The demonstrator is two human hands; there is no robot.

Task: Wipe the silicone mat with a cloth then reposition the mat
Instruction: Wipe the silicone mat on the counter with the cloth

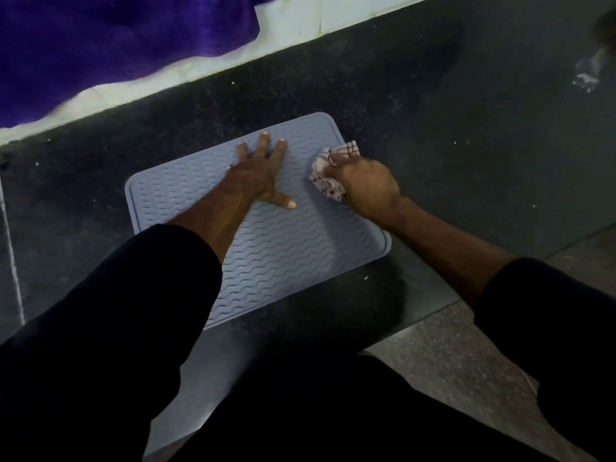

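Observation:
A blue-grey silicone mat [286, 248] with a wavy ribbed surface lies flat on a dark stone counter [466, 135]. My left hand [260, 171] rests palm down on the mat's far half, fingers spread. My right hand [365, 185] presses a crumpled white cloth [328, 173] with dark lines against the mat near its far right edge. Part of the cloth hangs past the mat's corner. Black sleeves cover both forearms and hide the mat's near left corner.
A white tiled wall [300, 25] runs along the back of the counter, with a purple fabric [116, 38] hanging over it at the top left. The counter's front edge [450, 305] drops to a speckled floor at the lower right. A small pale smear [585, 80] marks the far right.

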